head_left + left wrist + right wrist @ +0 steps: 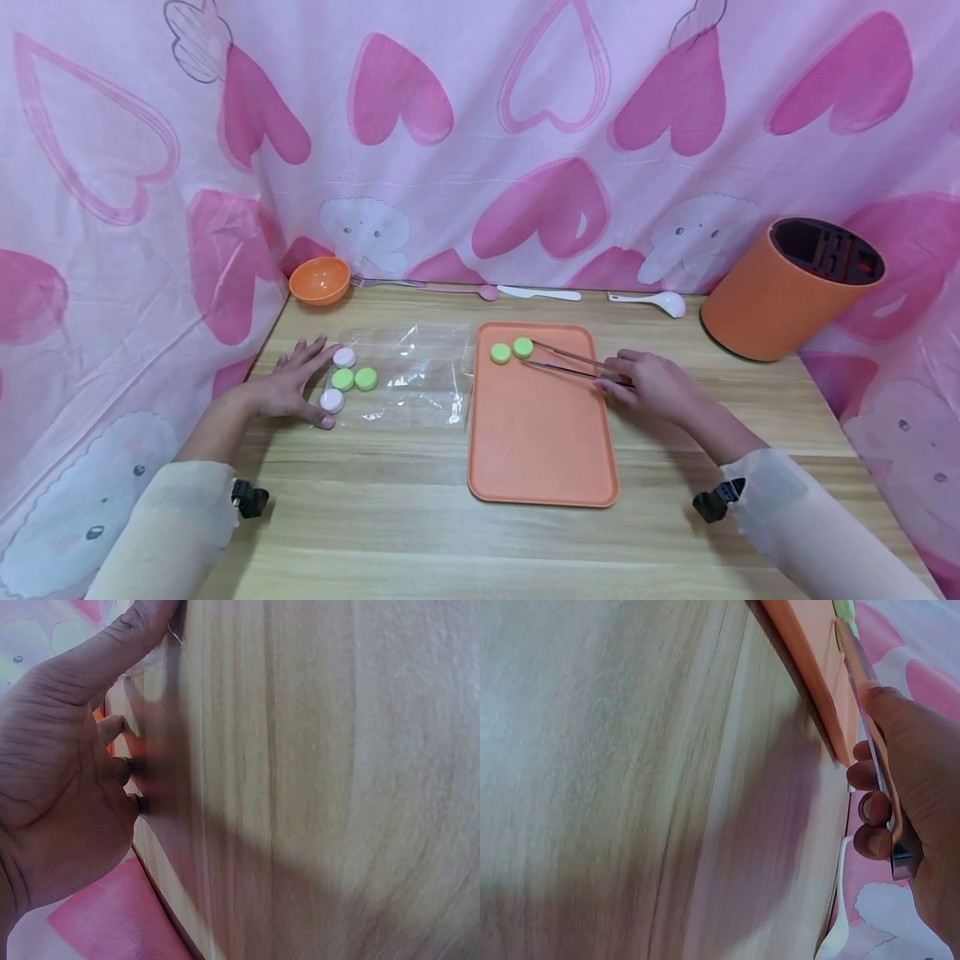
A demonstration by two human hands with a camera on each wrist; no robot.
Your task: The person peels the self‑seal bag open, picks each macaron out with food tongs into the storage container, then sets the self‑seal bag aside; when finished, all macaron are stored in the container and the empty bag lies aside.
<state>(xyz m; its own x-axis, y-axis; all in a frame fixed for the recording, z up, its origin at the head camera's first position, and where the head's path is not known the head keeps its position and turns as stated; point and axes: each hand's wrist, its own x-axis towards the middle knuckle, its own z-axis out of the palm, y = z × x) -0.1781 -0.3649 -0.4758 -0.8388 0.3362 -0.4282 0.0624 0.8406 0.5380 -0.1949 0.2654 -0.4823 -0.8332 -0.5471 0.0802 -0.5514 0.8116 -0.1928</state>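
Note:
My right hand (654,385) grips a pair of metal tongs (881,750). In the head view the tong tips reach over the orange tray (540,450), beside a green macaron (522,347); whether they touch it I cannot tell. Another green macaron (500,353) lies just left of it on the tray. To the left is a clear plastic bag (416,375), flat on the table. Two green macarons (354,379) and two pale pink ones (332,401) sit at its left end. My left hand (288,387) rests there, thumb and forefinger spread around them at the bag's edge.
Along the back lie an orange bowl (320,283), a fork (384,282), a pink spoon (487,292), a white knife (542,293) and a white ladle (671,304). An orange knife block (757,283) stands at the back right. Patterned pink cloth (480,100) hangs behind the table.

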